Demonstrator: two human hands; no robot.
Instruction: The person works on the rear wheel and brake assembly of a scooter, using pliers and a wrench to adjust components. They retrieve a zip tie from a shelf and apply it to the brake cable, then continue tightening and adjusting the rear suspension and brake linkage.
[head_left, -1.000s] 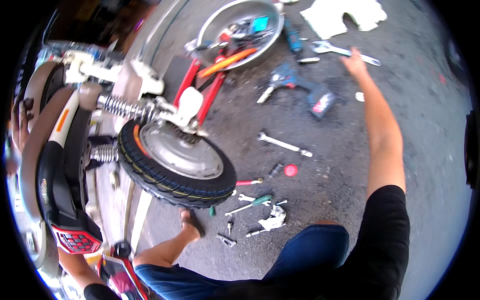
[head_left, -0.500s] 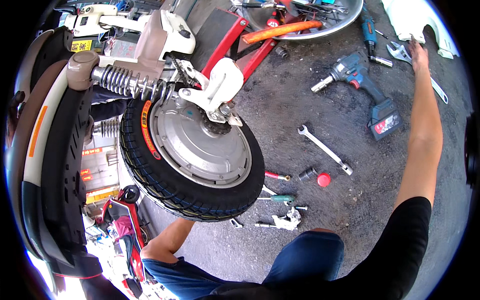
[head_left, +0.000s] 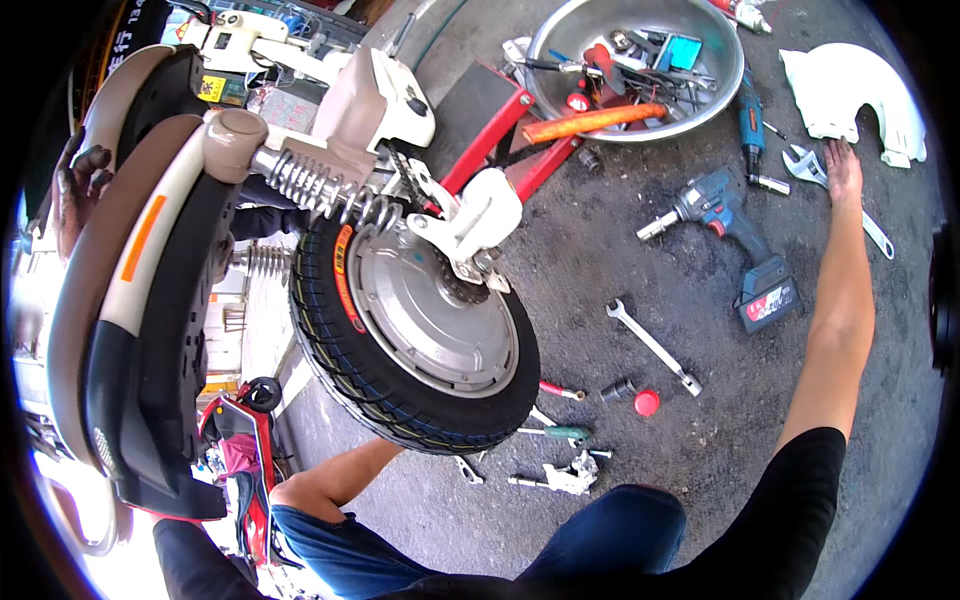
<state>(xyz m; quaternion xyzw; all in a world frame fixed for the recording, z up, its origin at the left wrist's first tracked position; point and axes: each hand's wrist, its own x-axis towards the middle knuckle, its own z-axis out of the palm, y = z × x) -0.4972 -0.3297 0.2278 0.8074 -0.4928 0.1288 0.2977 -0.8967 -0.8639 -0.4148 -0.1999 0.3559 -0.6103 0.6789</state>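
Note:
My left hand (head_left: 80,185), dark-smudged, curls round the brown seat (head_left: 90,305) of a scooter tipped at the left. Its rear wheel (head_left: 430,310) with silver hub, coil spring (head_left: 310,180) and white bracket (head_left: 485,215) faces me. At the upper right my right hand (head_left: 843,175) is stretched out over an adjustable wrench (head_left: 875,232), fingertips at the edge of a white curved plastic part (head_left: 860,75). Left of it lie a blue impact driver (head_left: 745,235) and a slimmer blue power tool (head_left: 752,125). Whether my right fingers touch the wrench I cannot tell.
A steel bowl (head_left: 712,105) of tools stands beside a red-framed stand (head_left: 485,140). Below lie an open-end wrench (head_left: 650,345), socket (head_left: 617,392), red cap (head_left: 646,402), green-handled tool (head_left: 568,432) and metal part (head_left: 570,478). A red scooter (head_left: 255,420) stands behind.
My right hand has moved from over the wrench up to the white part's edge. The view has shifted. My left hand stays at the seat.

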